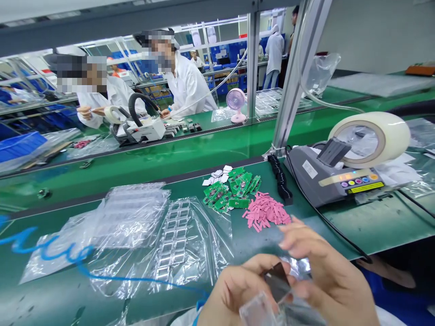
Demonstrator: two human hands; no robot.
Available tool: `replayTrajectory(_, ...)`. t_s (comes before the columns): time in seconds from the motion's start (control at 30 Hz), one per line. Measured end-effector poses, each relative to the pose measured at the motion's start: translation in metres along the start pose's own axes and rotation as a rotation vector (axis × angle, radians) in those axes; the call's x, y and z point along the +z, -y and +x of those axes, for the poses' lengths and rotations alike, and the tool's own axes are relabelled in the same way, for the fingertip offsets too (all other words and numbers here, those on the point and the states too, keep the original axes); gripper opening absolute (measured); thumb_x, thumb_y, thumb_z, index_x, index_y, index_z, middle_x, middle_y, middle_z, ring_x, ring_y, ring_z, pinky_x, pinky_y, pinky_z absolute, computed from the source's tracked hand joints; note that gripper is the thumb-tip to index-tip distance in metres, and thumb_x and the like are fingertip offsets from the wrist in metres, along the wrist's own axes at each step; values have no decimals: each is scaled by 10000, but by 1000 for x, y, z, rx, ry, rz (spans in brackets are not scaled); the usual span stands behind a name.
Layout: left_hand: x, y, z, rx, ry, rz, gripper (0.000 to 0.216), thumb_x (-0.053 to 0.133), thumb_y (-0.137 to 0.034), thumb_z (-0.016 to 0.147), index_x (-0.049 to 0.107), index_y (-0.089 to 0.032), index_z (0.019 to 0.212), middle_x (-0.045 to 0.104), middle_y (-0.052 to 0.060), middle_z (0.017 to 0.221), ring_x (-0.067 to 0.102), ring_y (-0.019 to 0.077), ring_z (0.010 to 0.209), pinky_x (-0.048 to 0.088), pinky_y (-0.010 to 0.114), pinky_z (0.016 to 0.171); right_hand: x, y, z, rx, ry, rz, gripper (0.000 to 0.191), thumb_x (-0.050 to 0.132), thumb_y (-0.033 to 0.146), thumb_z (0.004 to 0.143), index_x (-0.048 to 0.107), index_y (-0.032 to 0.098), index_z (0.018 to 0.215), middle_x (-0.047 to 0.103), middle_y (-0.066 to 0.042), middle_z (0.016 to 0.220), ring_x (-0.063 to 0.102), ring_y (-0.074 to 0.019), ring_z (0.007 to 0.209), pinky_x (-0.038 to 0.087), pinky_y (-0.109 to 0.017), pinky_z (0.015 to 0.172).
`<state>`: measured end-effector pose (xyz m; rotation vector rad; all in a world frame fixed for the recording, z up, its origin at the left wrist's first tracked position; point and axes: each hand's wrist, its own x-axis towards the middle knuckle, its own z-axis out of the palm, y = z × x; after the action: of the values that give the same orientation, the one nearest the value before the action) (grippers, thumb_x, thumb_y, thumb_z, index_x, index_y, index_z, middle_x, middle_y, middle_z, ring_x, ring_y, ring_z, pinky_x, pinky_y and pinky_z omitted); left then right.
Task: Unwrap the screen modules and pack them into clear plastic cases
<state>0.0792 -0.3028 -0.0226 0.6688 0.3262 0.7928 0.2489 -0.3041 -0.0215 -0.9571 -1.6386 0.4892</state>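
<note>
My left hand (234, 287) is closed around a small, dark, shiny rectangular piece (277, 281) at the bottom of the view. A clear plastic part (257, 309) shows just below those fingers, partly cut off by the frame edge. My right hand (335, 276) is beside it, fingers stretched out and apart, its blurred thumb close to the dark piece. Beyond the hands lie a heap of pink strips (267, 211), a pile of green circuit boards (234, 188) and several white squares (217, 175). A clear tray with square pockets (174, 237) rests on plastic film to the left.
A grey tape dispenser (316, 176) with a large tape roll (390, 136) stands right, its black cable crossing the bench. Stacked clear trays (132, 213) lie left. A blue coiled cord (50, 244) runs to my left wrist. Across the green conveyor (204, 156), people in white coats work.
</note>
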Motion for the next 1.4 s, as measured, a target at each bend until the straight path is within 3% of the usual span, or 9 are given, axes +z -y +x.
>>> replayTrajectory(0.1,-1,-4,-1,19,-24,228,218,739,-463,621,770,-289,749,599,73,1131,558,263,1046,394,388,960,-5,11,7,-68,-23,-285,176,543,334,868,528,244,718,570,31,648,602,-159,716,407,-372,895)
replayTrajectory(0.2,-1,-2,-3,59,-23,291,235,730,-452,636,770,-286,797,582,86,1145,534,315,1097,381,420,972,-6,13,7,-117,5,-398,184,517,300,880,524,246,705,557,33,644,581,-160,725,319,-357,949)
replayTrajectory(0.33,1,3,-6,99,-59,307,238,766,-390,606,768,-280,818,564,87,1099,519,317,1097,378,409,959,-6,12,5,-119,44,-392,177,496,288,887,515,238,718,552,30,666,568,-159,739,268,-341,981)
replayTrajectory(0.63,-1,8,-1,129,-84,383,303,747,-483,588,772,-274,807,552,93,1088,536,226,878,369,418,958,-4,3,2,-98,28,-346,195,477,298,899,509,236,717,552,39,649,558,-152,687,252,-335,985)
replayTrajectory(0.77,-3,12,0,160,-90,376,253,777,-377,587,766,-291,825,558,80,1084,539,202,857,367,409,960,-5,0,1,-148,15,-381,192,485,282,890,502,238,704,558,34,644,549,-159,672,242,-319,973)
replayTrajectory(0.9,-2,11,3,162,-52,379,240,773,-312,610,760,-299,850,552,76,1092,546,224,931,357,406,973,-5,-3,-3,-173,33,-419,159,466,232,884,493,234,727,554,23,653,524,-165,671,195,-355,1005)
replayTrajectory(1.13,-5,9,11,98,6,359,250,772,-371,609,760,-284,843,521,83,1141,507,285,1102,338,412,999,-5,-8,-12,-110,107,-398,148,424,214,888,459,223,744,537,14,718,519,-163,720,173,-439,1021)
replayTrajectory(1.3,-8,13,11,118,51,317,230,761,-382,625,764,-267,824,538,89,1130,505,307,1135,336,432,1016,-11,-5,-10,-129,9,-395,30,510,192,844,523,214,828,542,21,703,541,-149,704,223,-393,1028)
replayTrajectory(1.4,-7,15,11,172,55,322,239,737,-390,656,759,-271,862,542,90,1165,509,310,1143,336,441,1026,-9,-3,-8,-196,-3,-449,140,543,152,816,583,192,945,609,-4,760,573,-155,735,239,-407,1028)
